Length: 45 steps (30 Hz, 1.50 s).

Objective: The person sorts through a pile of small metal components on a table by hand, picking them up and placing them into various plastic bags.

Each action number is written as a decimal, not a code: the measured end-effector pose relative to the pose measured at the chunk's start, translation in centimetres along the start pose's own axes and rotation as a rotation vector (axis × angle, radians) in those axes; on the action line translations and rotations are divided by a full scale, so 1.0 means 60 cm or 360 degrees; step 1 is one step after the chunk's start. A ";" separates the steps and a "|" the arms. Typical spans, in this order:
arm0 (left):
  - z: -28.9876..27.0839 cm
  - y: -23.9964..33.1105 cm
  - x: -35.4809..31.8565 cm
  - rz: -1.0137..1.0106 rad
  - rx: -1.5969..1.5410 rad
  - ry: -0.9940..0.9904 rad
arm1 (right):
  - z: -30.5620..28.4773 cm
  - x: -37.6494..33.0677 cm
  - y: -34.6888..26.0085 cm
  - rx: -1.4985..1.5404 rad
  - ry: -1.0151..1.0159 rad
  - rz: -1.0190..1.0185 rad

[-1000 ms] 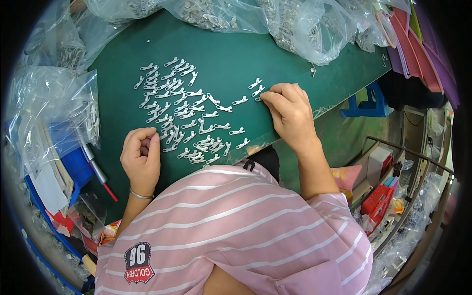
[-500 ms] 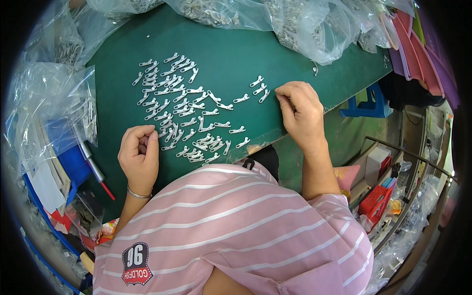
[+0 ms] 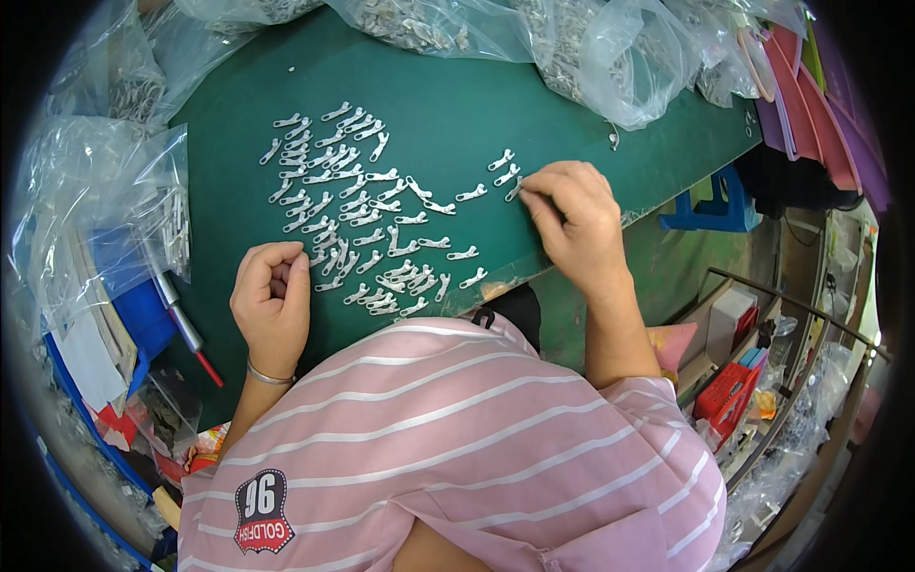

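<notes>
Many small silver metal pieces shaped like zipper pulls (image 3: 355,200), each with a ring-like end, lie loosely over the green tabletop (image 3: 429,105). My right hand (image 3: 581,219) is at the right of the spread, thumb and forefinger closing at the lowest zipper pull (image 3: 514,189) of a short row. Two more zipper pulls (image 3: 503,167) lie just beyond it. At the near left edge of the spread rests my left hand (image 3: 272,296), fingers curled and thumb against the forefinger. Whatever its fingertips may hold is hidden.
Clear plastic bags of metal parts (image 3: 610,52) line the far edge. Another clear bag (image 3: 105,200) lies at the left, near a red-tipped pen (image 3: 191,334). Beyond the table's right edge are a blue stool (image 3: 715,200) and a red basket (image 3: 729,396).
My right hand has moved slightly left, its fingertips reaching the lowest zipper pull of the short row. My left hand stays in place.
</notes>
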<state>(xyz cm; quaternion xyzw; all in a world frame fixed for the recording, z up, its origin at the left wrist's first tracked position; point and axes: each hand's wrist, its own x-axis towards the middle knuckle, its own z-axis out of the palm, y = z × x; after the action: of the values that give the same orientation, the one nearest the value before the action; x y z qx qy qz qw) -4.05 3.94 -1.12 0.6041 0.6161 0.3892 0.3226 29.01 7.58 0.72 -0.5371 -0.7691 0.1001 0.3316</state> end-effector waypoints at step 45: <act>0.004 0.002 0.001 0.0056 -0.0032 0.0051 | 0.035 -0.017 -0.048 0.0109 -0.0075 -0.0041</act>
<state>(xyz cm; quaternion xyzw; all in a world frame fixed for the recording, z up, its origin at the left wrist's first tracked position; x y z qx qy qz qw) -3.77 4.01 -1.12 0.6053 0.6065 0.4105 0.3119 25.74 5.94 0.19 -0.5130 -0.7796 0.1348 0.3330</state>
